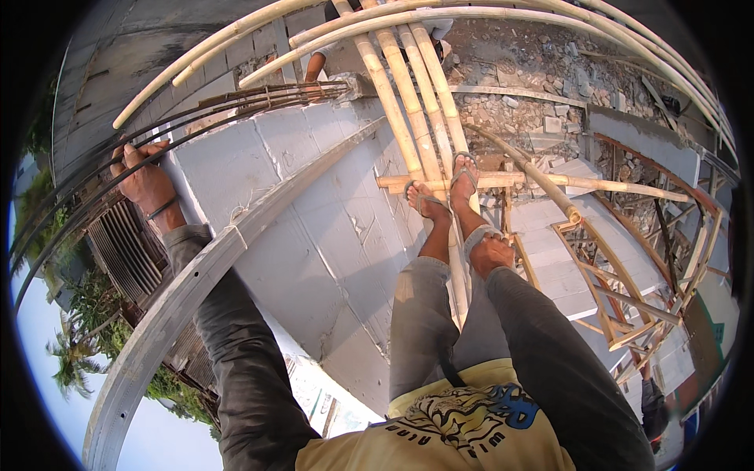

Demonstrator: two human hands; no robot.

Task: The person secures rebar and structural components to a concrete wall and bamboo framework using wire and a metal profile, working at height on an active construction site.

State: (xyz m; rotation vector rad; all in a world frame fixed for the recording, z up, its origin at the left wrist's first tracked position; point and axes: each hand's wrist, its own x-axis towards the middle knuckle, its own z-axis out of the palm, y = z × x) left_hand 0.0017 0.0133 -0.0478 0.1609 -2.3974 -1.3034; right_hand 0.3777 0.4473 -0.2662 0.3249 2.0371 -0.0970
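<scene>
Bamboo scaffold (408, 118); left hand (145, 182) grips rebar (94, 184).

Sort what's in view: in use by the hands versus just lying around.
In hand:
- left hand gripping rebar bundle
- right hand resting on knee
- bamboo poles under the feet

Lying about:
- rubble
- wooden ladder frame
- white block wall

A wall of pale grey blocks (314, 228) drops away between the hands, with a light metal channel (169, 302) slanting across it. Beyond the right hand lie rubble (534, 94) and wooden frames (620, 306); palm trees (71, 357) stand below the left hand.
</scene>
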